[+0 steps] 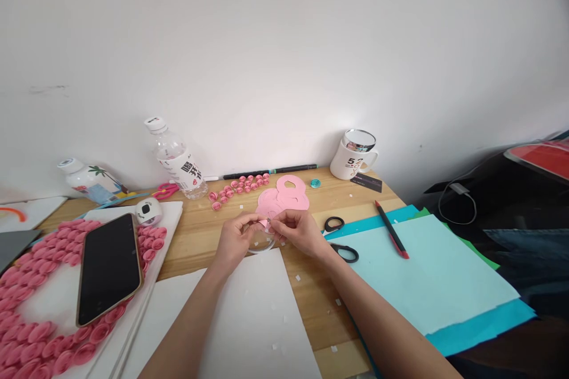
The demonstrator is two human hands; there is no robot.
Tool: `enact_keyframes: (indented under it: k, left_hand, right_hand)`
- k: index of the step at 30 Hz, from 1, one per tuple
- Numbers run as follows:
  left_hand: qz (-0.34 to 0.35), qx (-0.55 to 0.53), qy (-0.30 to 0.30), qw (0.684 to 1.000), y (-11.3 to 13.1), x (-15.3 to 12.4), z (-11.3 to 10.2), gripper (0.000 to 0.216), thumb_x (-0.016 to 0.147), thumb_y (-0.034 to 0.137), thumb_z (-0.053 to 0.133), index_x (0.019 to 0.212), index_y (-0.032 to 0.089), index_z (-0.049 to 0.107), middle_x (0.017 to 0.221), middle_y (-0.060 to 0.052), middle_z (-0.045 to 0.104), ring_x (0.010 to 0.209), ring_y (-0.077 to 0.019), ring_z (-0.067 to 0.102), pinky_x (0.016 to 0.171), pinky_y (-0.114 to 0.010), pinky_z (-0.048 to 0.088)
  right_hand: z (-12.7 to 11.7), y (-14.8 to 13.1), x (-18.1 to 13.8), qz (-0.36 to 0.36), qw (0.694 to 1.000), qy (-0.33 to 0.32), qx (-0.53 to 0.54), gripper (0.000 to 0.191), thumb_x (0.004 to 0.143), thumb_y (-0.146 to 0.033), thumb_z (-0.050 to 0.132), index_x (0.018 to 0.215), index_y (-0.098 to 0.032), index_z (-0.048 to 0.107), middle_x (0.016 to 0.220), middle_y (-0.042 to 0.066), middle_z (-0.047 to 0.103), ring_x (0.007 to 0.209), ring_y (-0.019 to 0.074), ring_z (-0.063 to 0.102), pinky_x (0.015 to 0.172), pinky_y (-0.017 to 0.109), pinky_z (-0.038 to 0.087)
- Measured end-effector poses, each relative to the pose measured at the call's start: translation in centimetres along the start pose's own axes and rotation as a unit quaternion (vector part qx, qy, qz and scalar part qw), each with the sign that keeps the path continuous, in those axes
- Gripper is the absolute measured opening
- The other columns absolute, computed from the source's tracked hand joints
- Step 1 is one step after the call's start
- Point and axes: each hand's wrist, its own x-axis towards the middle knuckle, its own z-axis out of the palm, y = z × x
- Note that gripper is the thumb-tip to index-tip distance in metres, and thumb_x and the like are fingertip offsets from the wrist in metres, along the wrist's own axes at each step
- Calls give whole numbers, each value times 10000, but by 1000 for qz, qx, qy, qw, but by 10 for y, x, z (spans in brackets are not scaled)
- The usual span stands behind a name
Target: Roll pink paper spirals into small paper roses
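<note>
My left hand [235, 240] is closed in a pinch on a small pink paper piece [263, 224]. My right hand [299, 231] meets it fingertip to fingertip, also pinched; what lies between its fingers is too small to make out. Just below the fingertips a clear roll of tape [262, 249] rests at the top edge of a white sheet [249, 308]. Behind my hands lie pink paper cutouts [291, 189], overlapping, one with a hole in it. Several small rolled pink paper flowers [240, 185] sit to their left, and a teal paper coil [315, 183] to their right.
Black-handled scissors [347, 253] lie right of my right hand, beside light blue paper [427, 272] with a pen [391, 230] on it. A mug [353, 155] and a water bottle [178, 160] stand near the wall. At left, a phone [109, 269] rests on pink paper flowers [40, 272].
</note>
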Motion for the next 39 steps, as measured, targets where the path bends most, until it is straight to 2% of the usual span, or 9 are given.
enact_keyframes:
  k: [9, 15, 17, 19, 22, 24, 29, 32, 39]
  left_hand:
    - [-2, -11, -8, 1000, -1, -1, 1, 149, 706, 278, 588, 750, 189, 699, 812, -33, 705, 792, -189, 624, 775, -302, 471]
    - [-66, -188, 53, 978, -6, 3, -2, 264, 631, 328, 693, 828, 152, 689, 850, -70, 706, 834, -203, 626, 816, -348, 465]
    - [-90, -271, 52, 957, -6, 5, -5, 286, 606, 325, 721, 819, 136, 690, 837, -81, 702, 826, -196, 624, 809, -345, 460]
    - [-103, -326, 38, 939, -5, 6, -7, 253, 598, 301, 732, 781, 130, 695, 806, -79, 697, 804, -180, 618, 789, -329, 457]
    - [-116, -353, 15, 928, -2, 5, -9, 188, 602, 261, 732, 737, 135, 699, 737, -54, 684, 737, -147, 600, 740, -295, 451]
    - [-124, -356, -5, 926, 1, 4, -9, 164, 608, 246, 730, 727, 138, 700, 718, -45, 676, 712, -133, 585, 716, -279, 445]
    - [-138, -342, -59, 928, 4, 1, -6, 165, 648, 250, 707, 768, 137, 694, 756, -56, 668, 720, -137, 575, 715, -279, 435]
    - [-135, -323, -90, 932, 4, 0, -4, 168, 689, 264, 678, 797, 134, 683, 775, -55, 654, 739, -139, 571, 728, -280, 423]
    - [-130, -323, -123, 929, 3, -2, -2, 150, 734, 271, 639, 765, 126, 664, 737, -45, 615, 742, -134, 540, 719, -276, 408]
  right_hand:
    - [3, 1, 1, -3, 1000, -17, 11, 320, 687, -460, 619, 691, -141, 603, 639, 43, 643, 535, 121, 575, 542, 257, 480]
    - [-10, 1, 7, -57, 989, 112, 72, 291, 722, -448, 585, 648, -167, 588, 717, 43, 636, 668, 150, 596, 641, 293, 508]
    - [-13, -1, 6, -79, 990, 84, 84, 349, 747, -432, 563, 520, -167, 549, 697, 42, 626, 716, 160, 598, 689, 304, 496]
    - [-12, -2, 3, -79, 994, 15, 79, 360, 710, -395, 620, 462, -164, 502, 708, 44, 630, 742, 167, 599, 696, 302, 486]
    - [-3, 0, -1, -47, 996, -61, 48, 249, 604, -334, 726, 628, -168, 542, 726, 28, 638, 663, 147, 591, 628, 287, 487]
    - [3, 2, -2, -50, 998, -30, 1, 246, 642, -361, 695, 712, -174, 550, 648, 9, 618, 578, 129, 567, 568, 272, 478]
    - [9, 4, -4, -200, 966, 98, -131, 159, 746, -344, 608, 790, -191, 597, 743, 41, 642, 652, 149, 590, 630, 283, 496]
    - [7, 5, -4, -267, 937, 117, -192, 108, 800, -280, 547, 789, -200, 619, 777, 52, 653, 706, 156, 591, 641, 276, 491]
    - [5, 9, -1, -340, 904, 115, -232, 109, 824, -178, 499, 787, -190, 601, 756, 42, 611, 682, 130, 568, 589, 243, 477]
